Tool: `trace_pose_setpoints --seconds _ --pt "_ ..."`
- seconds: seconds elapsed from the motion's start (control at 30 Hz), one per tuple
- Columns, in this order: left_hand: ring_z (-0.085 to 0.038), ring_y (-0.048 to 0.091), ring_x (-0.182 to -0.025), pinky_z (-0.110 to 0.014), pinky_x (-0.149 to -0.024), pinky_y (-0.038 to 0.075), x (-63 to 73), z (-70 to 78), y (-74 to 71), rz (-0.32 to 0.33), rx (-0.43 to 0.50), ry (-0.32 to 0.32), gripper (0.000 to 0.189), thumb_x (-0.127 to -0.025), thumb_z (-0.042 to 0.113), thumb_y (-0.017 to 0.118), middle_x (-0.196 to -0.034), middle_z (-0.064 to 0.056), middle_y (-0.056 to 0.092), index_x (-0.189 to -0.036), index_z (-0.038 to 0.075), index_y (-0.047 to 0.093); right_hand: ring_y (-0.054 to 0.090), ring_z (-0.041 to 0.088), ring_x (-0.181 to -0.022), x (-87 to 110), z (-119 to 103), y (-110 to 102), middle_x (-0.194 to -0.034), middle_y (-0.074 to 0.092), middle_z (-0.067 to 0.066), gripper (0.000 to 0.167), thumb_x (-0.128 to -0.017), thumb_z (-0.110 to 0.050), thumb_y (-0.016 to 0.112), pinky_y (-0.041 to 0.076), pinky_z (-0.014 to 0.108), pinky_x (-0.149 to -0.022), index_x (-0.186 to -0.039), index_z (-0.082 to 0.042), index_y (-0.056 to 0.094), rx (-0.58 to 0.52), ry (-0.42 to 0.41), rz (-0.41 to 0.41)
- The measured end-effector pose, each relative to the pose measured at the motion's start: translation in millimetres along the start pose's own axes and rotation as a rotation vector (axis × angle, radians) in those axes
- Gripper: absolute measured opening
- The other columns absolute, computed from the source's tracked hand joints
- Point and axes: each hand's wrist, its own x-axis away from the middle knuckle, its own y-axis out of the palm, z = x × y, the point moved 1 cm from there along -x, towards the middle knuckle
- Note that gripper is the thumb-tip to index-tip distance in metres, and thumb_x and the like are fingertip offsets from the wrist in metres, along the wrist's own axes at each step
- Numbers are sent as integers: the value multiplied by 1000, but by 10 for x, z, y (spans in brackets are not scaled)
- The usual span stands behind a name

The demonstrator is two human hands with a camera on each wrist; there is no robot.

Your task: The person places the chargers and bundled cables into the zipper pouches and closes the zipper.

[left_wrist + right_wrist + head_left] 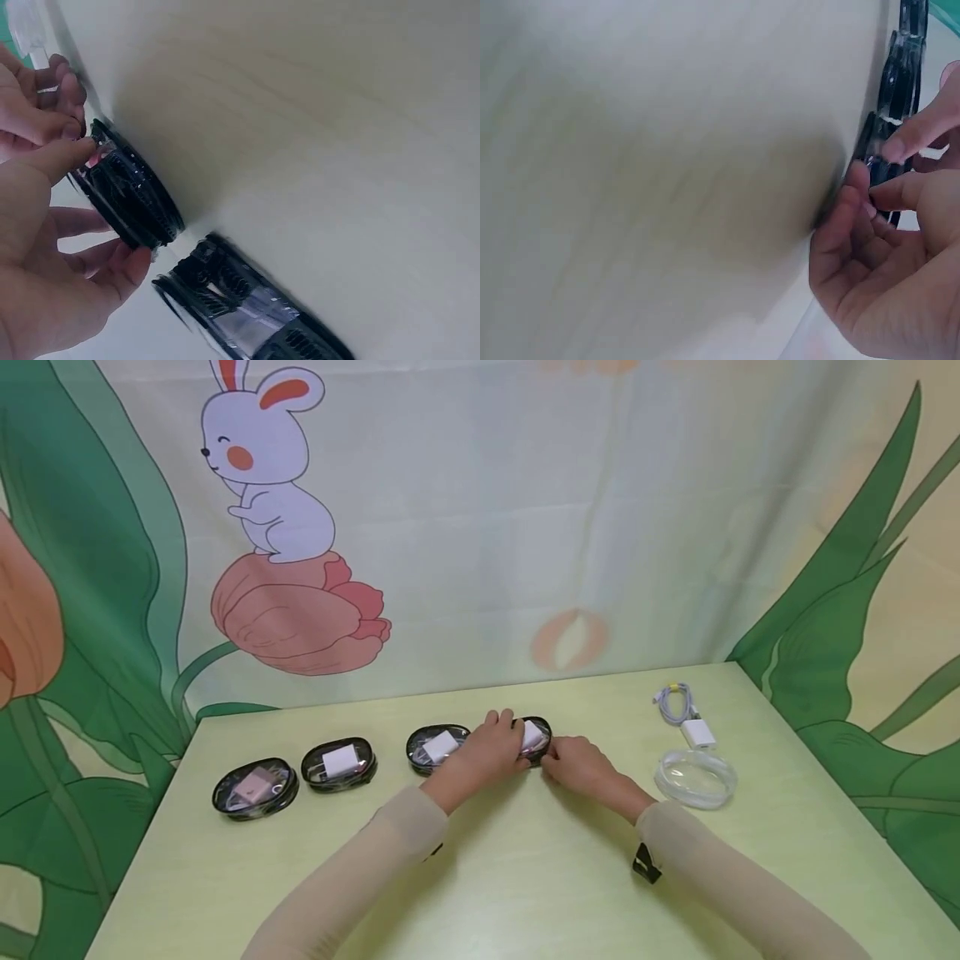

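Around an oval clear pouch with black edges (537,732), a white charger showing inside, the left hand (489,753) curls its fingers and thumb, steadying it on the table. At the pouch's right end, the right hand (587,770) pinches its edge with thumb and forefinger. The left wrist view shows the pouch (131,187) standing with its zipped side outward, the left thumb on top. In the right wrist view, the right hand's fingertips (861,180) meet right at the pouch's end, hiding the small part between them.
A similar pouch (439,746) lies just left of the left hand, partly covered by it. Two more pouches, one with a white charger (341,762) and one with a pink charger (253,786), sit farther left. At the right are a clear white-edged pouch (696,779), a white charger (698,734) and a coiled cable (675,702).
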Motion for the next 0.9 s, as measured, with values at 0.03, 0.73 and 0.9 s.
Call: trace_pose_setpoints --seconds 0.03,0.73,0.9 --pt "-30 50 -110 -38 -88 54 7 6 1 5 -16 1 64 -99 45 64 -127 -17 52 -142 -2 53 47 12 -57 -1 25 -4 -65 57 -3 23 -98 -16 58 35 26 -52 -76 -13 62 5 -28 1" --pt "-31 32 -150 -40 -119 31 56 -79 10 -51 184 313 48 -105 9 52 -163 -11 35 -153 5 43 55 13 -82 -292 413 -489 -93 69 0 13 -102 -14 61 48 37 -81 -95 -11 72 124 -374 -206" --pt "-33 37 -147 -44 -117 34 98 -162 -16 -21 177 325 49 -102 2 58 -159 -10 41 -149 7 50 53 9 -78 -350 442 -453 -89 68 -1 15 -103 -17 61 46 30 -78 -97 -10 73 53 -377 -273"
